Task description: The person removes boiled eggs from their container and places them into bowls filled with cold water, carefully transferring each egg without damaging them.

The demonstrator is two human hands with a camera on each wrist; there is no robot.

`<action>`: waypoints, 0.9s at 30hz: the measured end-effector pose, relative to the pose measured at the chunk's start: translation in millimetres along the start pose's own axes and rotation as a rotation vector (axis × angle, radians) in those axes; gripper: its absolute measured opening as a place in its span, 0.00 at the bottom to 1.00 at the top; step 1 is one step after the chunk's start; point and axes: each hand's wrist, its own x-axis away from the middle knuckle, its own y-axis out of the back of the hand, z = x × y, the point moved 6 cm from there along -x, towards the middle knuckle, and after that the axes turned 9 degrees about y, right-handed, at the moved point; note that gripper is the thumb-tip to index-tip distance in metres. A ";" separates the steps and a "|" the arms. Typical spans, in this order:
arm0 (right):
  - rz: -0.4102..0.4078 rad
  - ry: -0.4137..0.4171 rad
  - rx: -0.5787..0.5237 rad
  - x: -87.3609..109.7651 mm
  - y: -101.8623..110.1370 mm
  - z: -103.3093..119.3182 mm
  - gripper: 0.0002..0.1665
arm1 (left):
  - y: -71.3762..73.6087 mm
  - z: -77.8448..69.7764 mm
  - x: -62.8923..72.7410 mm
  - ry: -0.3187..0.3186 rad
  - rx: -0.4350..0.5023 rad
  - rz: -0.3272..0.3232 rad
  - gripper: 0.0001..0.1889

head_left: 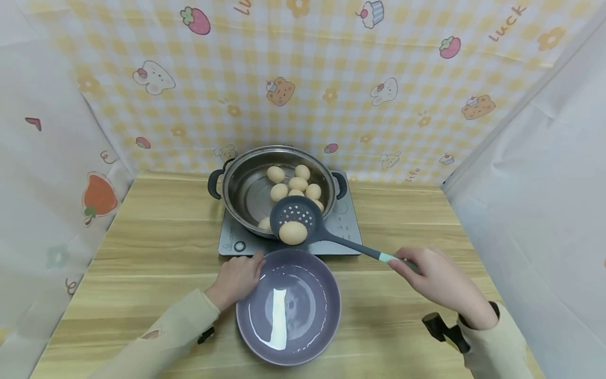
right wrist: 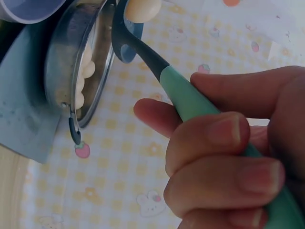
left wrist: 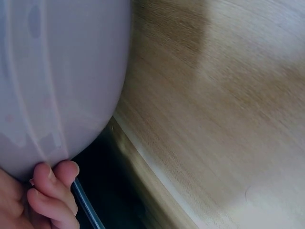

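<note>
My right hand (head_left: pixel 437 279) grips the green handle (right wrist: pixel 190 98) of a dark slotted spoon (head_left: pixel 295 210). A single egg (head_left: pixel 293 232) lies in the spoon's head, over the near rim of the steel pot (head_left: pixel 246 197). More eggs (head_left: pixel 298 183) sit inside the pot, some of them partly hidden by the spoon. With the fingers of my left hand (head_left: pixel 239 279) I hold the upper left rim of a purple plate (head_left: pixel 289 347), just in front of the pot. In the left wrist view my curled fingertips meet the plate's outer side (left wrist: pixel 71 81).
Beneath the pot is a grey induction cooktop (head_left: pixel 255 248). Dark side handles (head_left: pixel 214 184) stick out from the pot. A wooden table (head_left: pixel 156 231) carries everything, with a checked cloth (head_left: pixel 331 126) behind and white sheets (head_left: pixel 544 173) at the sides.
</note>
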 end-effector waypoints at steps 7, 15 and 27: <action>-0.041 -0.015 0.036 28.5 -7.4 -1.3 0.06 | -2.9 0.4 -0.8 -0.002 0.005 0.014 0.09; 0.024 -0.020 -0.057 45.0 -23.1 -5.2 0.05 | -3.5 1.2 -1.6 0.021 0.027 0.050 0.09; 0.224 0.075 -0.450 49.4 -64.8 -14.7 0.05 | -2.2 1.2 -1.1 0.012 0.019 0.039 0.09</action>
